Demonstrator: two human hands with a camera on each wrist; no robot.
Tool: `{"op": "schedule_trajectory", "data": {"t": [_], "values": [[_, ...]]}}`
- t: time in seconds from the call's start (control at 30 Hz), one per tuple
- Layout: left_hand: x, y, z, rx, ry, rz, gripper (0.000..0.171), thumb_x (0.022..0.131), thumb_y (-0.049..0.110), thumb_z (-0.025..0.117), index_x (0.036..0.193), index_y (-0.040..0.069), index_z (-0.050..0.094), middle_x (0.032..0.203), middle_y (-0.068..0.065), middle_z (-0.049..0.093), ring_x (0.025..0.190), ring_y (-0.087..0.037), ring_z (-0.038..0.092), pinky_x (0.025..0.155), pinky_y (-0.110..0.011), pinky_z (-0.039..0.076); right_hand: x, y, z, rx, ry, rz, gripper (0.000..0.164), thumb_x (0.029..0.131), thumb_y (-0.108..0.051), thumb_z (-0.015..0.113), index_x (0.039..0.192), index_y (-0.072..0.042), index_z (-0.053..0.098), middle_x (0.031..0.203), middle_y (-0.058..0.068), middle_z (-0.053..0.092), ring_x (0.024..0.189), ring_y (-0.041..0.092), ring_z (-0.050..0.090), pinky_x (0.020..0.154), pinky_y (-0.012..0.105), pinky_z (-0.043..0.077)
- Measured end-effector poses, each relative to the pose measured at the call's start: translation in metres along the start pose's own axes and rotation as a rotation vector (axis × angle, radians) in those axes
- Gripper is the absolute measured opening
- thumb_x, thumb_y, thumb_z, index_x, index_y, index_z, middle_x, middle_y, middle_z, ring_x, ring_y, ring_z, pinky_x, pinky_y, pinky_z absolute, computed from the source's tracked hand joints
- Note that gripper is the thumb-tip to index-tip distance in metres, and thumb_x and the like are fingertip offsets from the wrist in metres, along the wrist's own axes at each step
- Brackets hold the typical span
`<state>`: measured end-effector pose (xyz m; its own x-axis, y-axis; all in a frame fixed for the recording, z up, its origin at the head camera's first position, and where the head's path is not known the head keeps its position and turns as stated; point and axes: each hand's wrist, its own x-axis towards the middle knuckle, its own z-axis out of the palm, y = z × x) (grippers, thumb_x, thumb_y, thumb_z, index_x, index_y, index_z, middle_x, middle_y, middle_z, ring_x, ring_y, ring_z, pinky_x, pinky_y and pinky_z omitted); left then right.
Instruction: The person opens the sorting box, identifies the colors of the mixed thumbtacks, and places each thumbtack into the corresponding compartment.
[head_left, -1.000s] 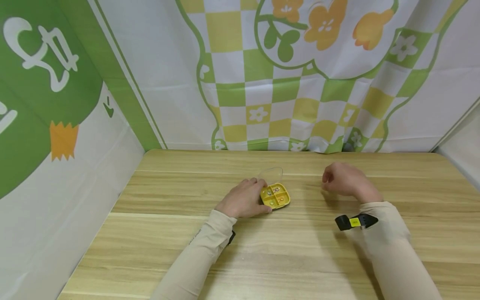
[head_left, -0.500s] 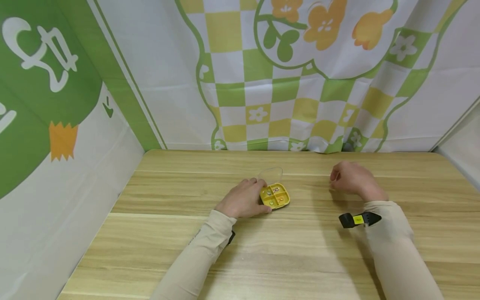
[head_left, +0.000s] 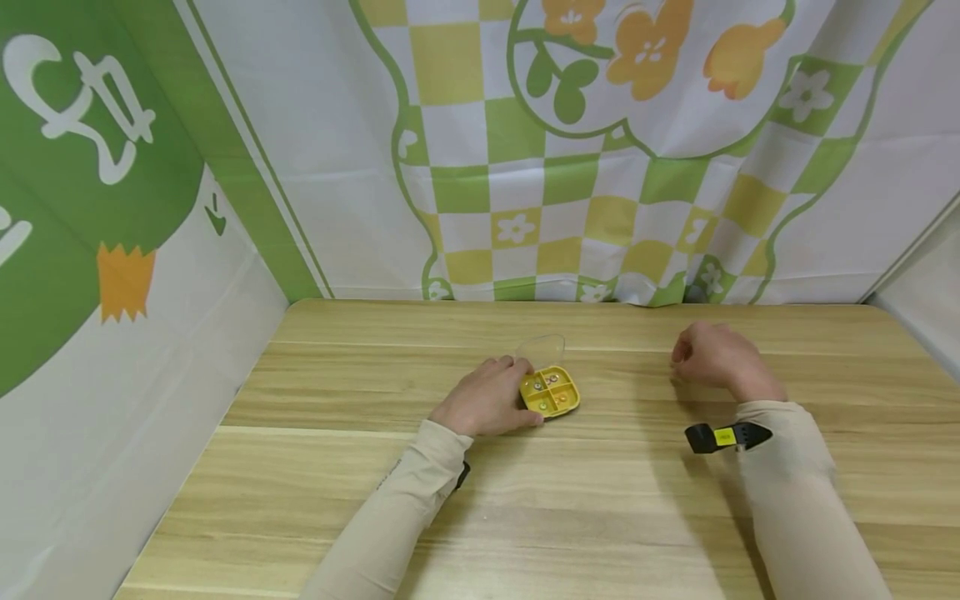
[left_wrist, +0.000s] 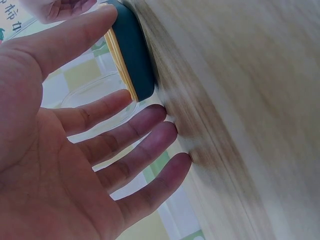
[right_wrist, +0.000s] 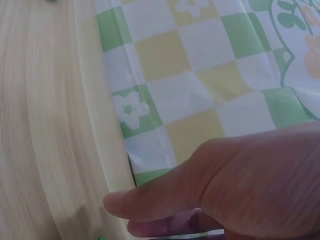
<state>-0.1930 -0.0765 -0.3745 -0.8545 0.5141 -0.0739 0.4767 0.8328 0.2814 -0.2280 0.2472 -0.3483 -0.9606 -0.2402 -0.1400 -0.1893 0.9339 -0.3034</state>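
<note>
A small pill box, yellow inside with a dark green base, rests on the table in the head view. Its four compartments each hold tiny round coloured pieces. The clear lid stands raised at its far side. My left hand pinches the box by its left side, thumb and index finger at its edges. In the left wrist view the other fingers stretch beside the box, tips on or near the table. Off to the right, my right hand is low over the table, fingers bent; its fingertips are partly hidden. A green speck shows near them.
The wooden table ends at a back edge against a checked, flowered cloth. A green and white panel stands along the left side.
My right hand has shifted to the right, away from the pill box. The left hand and the box have stayed in place.
</note>
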Motion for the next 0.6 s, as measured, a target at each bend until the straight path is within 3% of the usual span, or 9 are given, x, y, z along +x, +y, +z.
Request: {"op": "schedule_trajectory", "data": {"t": [0.6], "values": [[-0.0002,0.0005,-0.0002,-0.003,0.004,-0.001,0.067,0.076,0.049,0.068,0.127,0.01,0.049,0.116,-0.005,0.054,0.104,-0.019,0.05,0.091,-0.032,0.039,-0.0028,0.0064,-0.0016,0.016,-0.051,0.044,0.014,0.07,-0.02,0.07,0.082,-0.014,0.066,0.083,0.004,0.059,0.074,0.024,0.049,0.059,0.036,0.04]]}}
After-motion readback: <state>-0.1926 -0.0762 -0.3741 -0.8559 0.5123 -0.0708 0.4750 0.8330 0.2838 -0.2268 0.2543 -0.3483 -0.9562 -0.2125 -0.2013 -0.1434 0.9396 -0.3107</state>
